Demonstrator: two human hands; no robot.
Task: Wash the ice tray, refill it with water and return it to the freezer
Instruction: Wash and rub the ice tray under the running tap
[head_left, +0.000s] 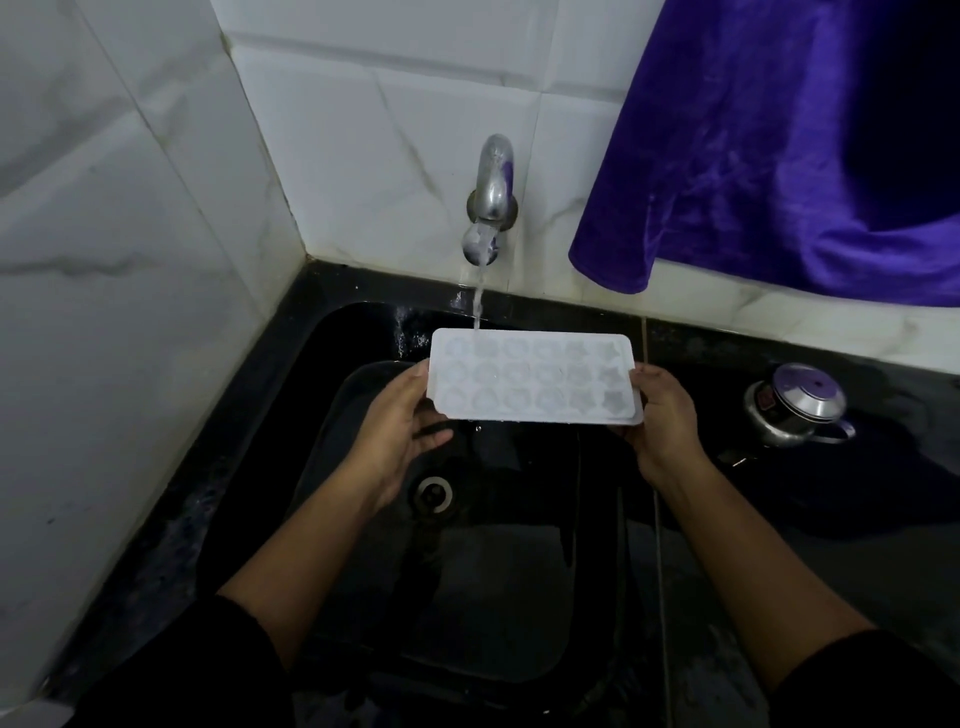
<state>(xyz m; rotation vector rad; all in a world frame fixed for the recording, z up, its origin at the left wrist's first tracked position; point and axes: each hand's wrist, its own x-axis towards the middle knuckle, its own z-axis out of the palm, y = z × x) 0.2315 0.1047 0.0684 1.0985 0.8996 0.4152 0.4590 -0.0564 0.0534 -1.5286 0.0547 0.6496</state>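
Sink (332, 374), black basin: spreads beneath both hands and forearms.

Purple cloth (779, 156): hangs above and right of the right hand, well apart.

Ice tray (532, 379), white: held about level over the basin, between the two hands, cups up. Long axis runs hand to hand.

Left hand (400, 426): holds the left short end, fingers partly curled round and beneath it.

Right hand (662, 415): grips the right short end, fingers curled under.

Tap (491, 197): ahead of the hands, nearer the left one, running.

Steel pot (795, 402): right of the right hand, apart.

Water stream (477, 301): strikes the tray's far edge near the left end. Probably calls for sliding the tray leftward to wet the remaining cups.

Drain (434, 493): just under the left hand.
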